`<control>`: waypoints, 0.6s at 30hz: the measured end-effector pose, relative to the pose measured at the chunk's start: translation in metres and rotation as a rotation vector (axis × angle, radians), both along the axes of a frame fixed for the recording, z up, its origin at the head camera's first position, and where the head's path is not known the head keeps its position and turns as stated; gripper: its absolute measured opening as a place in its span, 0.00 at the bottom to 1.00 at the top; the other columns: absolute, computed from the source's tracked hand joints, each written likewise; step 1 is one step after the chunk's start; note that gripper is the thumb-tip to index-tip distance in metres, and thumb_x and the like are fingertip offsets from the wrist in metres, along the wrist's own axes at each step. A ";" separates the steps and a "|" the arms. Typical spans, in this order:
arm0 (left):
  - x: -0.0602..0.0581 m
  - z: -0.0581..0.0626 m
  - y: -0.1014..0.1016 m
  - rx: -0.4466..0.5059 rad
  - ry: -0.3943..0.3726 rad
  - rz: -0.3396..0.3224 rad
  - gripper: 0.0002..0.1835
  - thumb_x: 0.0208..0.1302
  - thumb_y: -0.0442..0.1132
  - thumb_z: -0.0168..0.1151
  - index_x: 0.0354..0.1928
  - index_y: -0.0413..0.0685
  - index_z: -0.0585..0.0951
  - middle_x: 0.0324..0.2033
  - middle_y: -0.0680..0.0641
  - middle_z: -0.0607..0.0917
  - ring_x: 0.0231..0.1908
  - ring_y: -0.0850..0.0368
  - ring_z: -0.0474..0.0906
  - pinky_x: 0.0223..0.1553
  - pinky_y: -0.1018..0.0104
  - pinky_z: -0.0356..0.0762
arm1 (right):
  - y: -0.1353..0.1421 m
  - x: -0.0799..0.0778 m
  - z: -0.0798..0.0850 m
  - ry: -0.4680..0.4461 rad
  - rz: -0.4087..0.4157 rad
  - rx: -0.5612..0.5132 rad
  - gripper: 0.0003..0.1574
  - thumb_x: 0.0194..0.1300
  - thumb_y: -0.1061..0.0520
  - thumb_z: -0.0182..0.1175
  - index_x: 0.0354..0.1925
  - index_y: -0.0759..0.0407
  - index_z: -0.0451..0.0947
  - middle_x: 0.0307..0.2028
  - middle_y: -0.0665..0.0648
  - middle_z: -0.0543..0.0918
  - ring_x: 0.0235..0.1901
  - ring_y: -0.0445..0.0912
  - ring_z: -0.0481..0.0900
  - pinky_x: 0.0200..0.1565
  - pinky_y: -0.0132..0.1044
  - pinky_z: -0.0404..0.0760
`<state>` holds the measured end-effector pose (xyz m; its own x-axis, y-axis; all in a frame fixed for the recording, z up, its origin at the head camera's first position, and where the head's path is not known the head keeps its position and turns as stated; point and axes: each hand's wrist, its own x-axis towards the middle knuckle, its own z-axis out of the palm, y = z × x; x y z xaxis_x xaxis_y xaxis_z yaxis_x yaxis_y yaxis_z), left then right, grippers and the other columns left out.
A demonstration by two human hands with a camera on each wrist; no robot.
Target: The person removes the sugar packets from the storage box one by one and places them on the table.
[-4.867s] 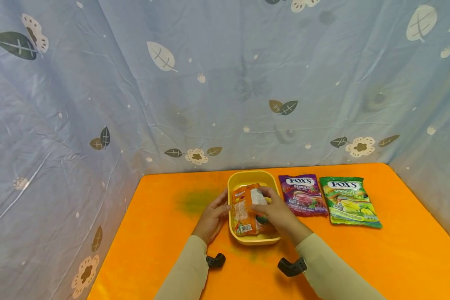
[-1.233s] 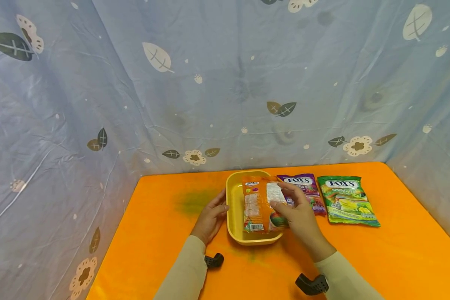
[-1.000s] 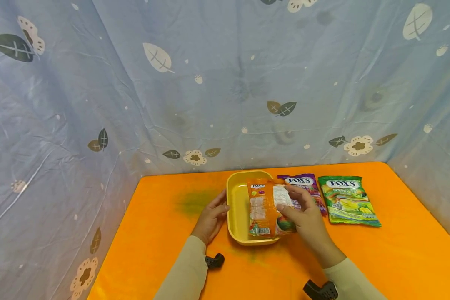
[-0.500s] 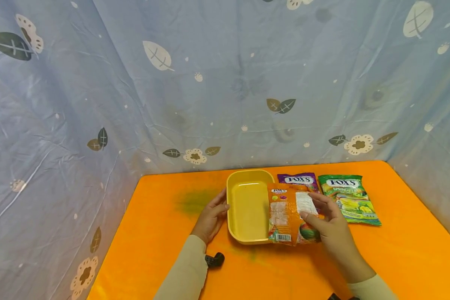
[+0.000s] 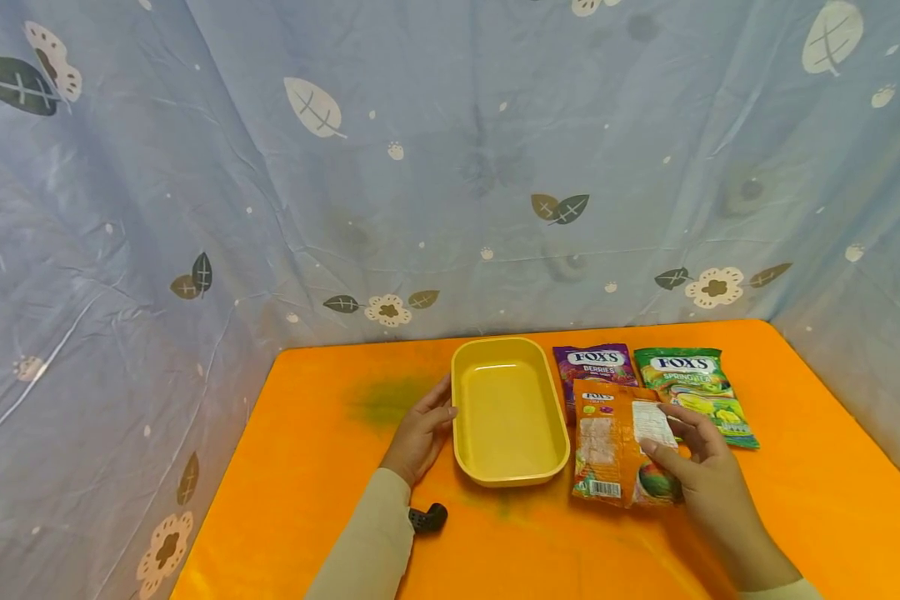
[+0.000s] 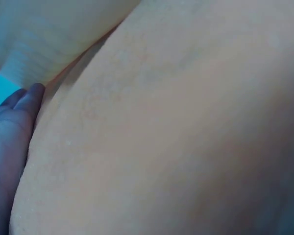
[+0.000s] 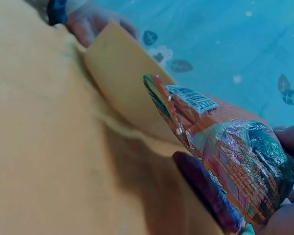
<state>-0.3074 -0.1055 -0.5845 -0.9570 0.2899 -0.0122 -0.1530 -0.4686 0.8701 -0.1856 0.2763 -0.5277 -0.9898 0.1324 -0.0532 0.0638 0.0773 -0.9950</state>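
Note:
My right hand (image 5: 708,475) pinches an orange Fox's Fruits candy bag (image 5: 615,442) by its right side, thumb across its back label. In the right wrist view the same candy bag (image 7: 230,152) is tilted, barcode edge upward. It hangs just right of a yellow plastic tray (image 5: 510,417) and overlaps a purple Fox's Berries bag (image 5: 596,360) and the edge of a green Fox's Spring Tea bag (image 5: 686,379). My left hand (image 5: 418,437) rests against the tray's left side, thumb tip at the rim. Straight fingers touch its outer wall (image 6: 49,44) in the left wrist view.
An orange cloth (image 5: 330,500) covers the table. Behind it and at both sides hangs a blue curtain (image 5: 435,183) printed with leaves and flowers. The purple and green bags lie along the back right of the table.
My right hand has lifted the orange candy bag out of the yellow tray and carried it right, over the front of the purple bag. My left hand has stayed at the tray's left side.

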 end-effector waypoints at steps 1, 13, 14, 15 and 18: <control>0.000 0.000 0.000 0.001 0.000 -0.002 0.38 0.76 0.24 0.57 0.85 0.45 0.64 0.83 0.44 0.63 0.80 0.48 0.59 0.70 0.55 0.73 | 0.002 0.001 -0.002 -0.013 0.006 0.003 0.42 0.81 0.55 0.66 0.84 0.52 0.60 0.81 0.70 0.50 0.76 0.65 0.48 0.45 0.32 0.87; -0.001 0.000 -0.001 0.010 0.002 -0.008 0.38 0.76 0.25 0.59 0.85 0.45 0.64 0.83 0.44 0.62 0.80 0.49 0.59 0.70 0.55 0.73 | 0.010 0.005 -0.022 -0.094 0.076 0.098 0.46 0.80 0.50 0.67 0.84 0.59 0.57 0.80 0.70 0.57 0.75 0.66 0.53 0.49 0.25 0.80; -0.001 0.000 -0.002 0.009 0.001 -0.009 0.38 0.76 0.25 0.59 0.85 0.45 0.64 0.83 0.44 0.62 0.80 0.49 0.59 0.70 0.55 0.73 | 0.010 0.004 -0.023 -0.102 0.081 0.097 0.47 0.80 0.50 0.67 0.84 0.59 0.57 0.80 0.71 0.56 0.76 0.67 0.52 0.49 0.26 0.81; -0.001 0.000 -0.002 0.010 -0.001 -0.010 0.38 0.76 0.25 0.59 0.85 0.45 0.65 0.83 0.44 0.63 0.80 0.49 0.59 0.70 0.55 0.73 | 0.010 0.004 -0.025 -0.107 0.086 0.093 0.48 0.80 0.50 0.68 0.84 0.60 0.56 0.81 0.73 0.54 0.78 0.68 0.51 0.49 0.26 0.82; -0.002 -0.001 -0.002 0.008 -0.002 -0.012 0.38 0.76 0.25 0.59 0.85 0.45 0.65 0.83 0.44 0.63 0.81 0.48 0.59 0.70 0.55 0.73 | 0.013 0.003 -0.026 -0.131 0.104 0.112 0.50 0.79 0.48 0.68 0.84 0.62 0.54 0.83 0.74 0.50 0.80 0.72 0.46 0.49 0.23 0.80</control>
